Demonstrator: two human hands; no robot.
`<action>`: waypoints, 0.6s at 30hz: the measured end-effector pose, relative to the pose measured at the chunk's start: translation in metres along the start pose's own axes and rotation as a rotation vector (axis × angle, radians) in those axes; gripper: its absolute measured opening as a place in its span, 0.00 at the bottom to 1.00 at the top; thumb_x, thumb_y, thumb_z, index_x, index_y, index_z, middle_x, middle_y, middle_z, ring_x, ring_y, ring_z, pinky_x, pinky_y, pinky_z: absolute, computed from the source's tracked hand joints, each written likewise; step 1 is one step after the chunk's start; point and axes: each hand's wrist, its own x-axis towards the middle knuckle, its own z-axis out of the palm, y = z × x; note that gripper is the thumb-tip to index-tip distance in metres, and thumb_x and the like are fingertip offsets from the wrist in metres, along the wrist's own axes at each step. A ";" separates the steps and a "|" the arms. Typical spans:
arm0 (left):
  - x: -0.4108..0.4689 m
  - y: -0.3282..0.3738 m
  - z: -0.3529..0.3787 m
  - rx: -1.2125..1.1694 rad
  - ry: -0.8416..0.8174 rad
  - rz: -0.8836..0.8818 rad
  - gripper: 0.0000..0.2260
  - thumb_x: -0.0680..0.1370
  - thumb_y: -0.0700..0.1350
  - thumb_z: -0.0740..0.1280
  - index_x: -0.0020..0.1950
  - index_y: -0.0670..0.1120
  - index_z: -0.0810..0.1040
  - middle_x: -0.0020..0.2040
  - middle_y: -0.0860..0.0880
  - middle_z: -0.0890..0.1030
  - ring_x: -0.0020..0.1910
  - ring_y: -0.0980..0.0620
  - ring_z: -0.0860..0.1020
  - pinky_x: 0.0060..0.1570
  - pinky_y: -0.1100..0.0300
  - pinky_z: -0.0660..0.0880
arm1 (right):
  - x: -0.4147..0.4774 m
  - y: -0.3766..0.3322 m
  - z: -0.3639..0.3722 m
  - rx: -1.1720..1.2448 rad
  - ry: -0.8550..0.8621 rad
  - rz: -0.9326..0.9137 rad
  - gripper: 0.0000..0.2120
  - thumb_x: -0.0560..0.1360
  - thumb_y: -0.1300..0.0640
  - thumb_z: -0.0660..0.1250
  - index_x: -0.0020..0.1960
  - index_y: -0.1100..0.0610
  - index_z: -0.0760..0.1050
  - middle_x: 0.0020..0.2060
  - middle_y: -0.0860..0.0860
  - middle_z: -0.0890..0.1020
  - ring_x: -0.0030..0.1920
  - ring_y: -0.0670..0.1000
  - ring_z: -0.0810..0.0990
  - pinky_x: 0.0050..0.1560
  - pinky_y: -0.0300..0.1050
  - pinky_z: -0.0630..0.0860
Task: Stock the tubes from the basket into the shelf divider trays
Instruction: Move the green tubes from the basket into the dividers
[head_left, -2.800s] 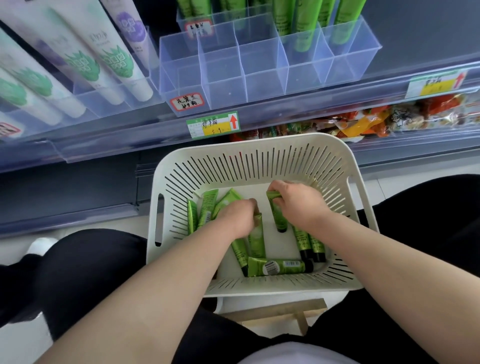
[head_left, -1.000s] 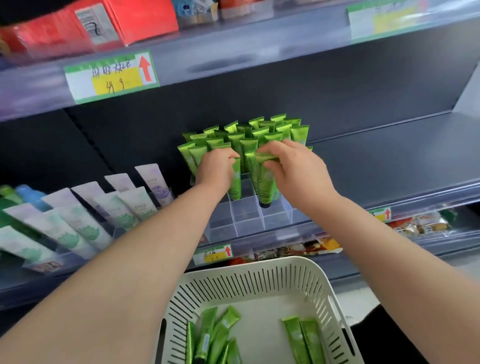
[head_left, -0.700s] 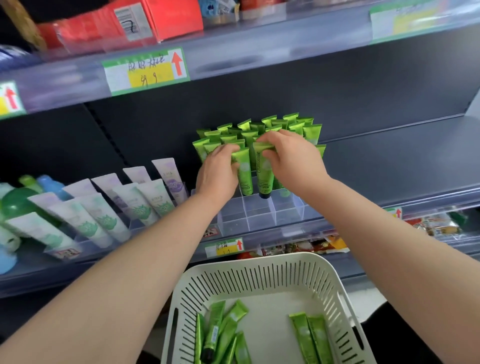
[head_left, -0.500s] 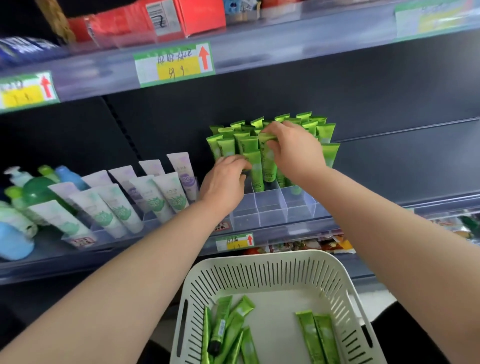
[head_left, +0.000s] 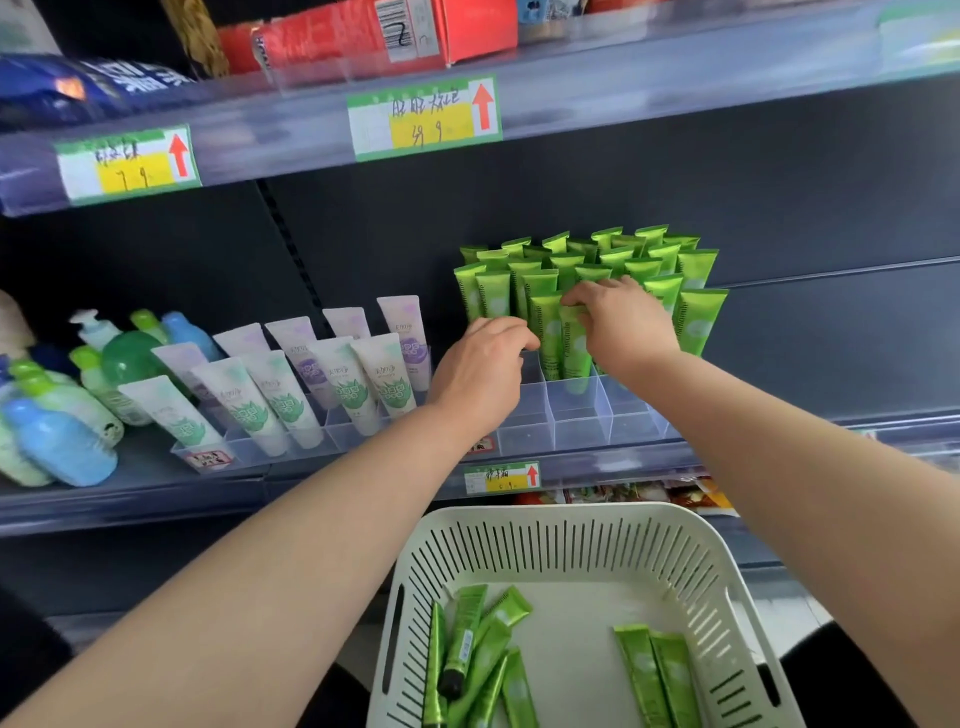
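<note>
Where the dark back panel meets the grey shelf, a clear divider tray sits along the front lip. Its rear cells are packed with upright green tubes, crimped ends up.

- Right hand: fingers pinch the top of one tube standing in a middle cell.
- Left hand: curled, knuckles up, fingertips at the neighbouring tube; cannot tell whether it grips it.
- White slotted basket below the shelf. Loose tubes lie flat inside, with a heap at its left and two side by side at its right.
- White tubes lean in a tray left of the green ones, with bottles further left.
- Upper shelf carries price labels and a red box.
</note>
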 end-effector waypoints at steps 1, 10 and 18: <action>0.000 0.000 0.001 0.003 -0.004 -0.005 0.13 0.80 0.36 0.62 0.62 0.46 0.79 0.66 0.51 0.75 0.66 0.50 0.69 0.62 0.52 0.71 | -0.001 0.000 -0.001 -0.008 0.007 -0.009 0.19 0.76 0.66 0.60 0.65 0.52 0.73 0.56 0.53 0.79 0.58 0.57 0.71 0.49 0.50 0.70; -0.009 0.003 -0.002 0.037 -0.039 -0.002 0.14 0.80 0.35 0.62 0.62 0.47 0.79 0.66 0.52 0.76 0.65 0.50 0.69 0.60 0.52 0.71 | -0.025 -0.002 -0.012 -0.078 0.110 -0.106 0.18 0.76 0.63 0.63 0.64 0.52 0.75 0.57 0.53 0.78 0.59 0.59 0.72 0.51 0.54 0.70; -0.038 0.010 0.014 0.010 -0.074 -0.021 0.15 0.79 0.35 0.61 0.62 0.48 0.79 0.67 0.52 0.75 0.66 0.50 0.68 0.59 0.56 0.66 | -0.081 -0.002 0.004 -0.124 0.033 -0.161 0.19 0.75 0.65 0.63 0.64 0.53 0.74 0.60 0.52 0.77 0.60 0.58 0.71 0.51 0.52 0.67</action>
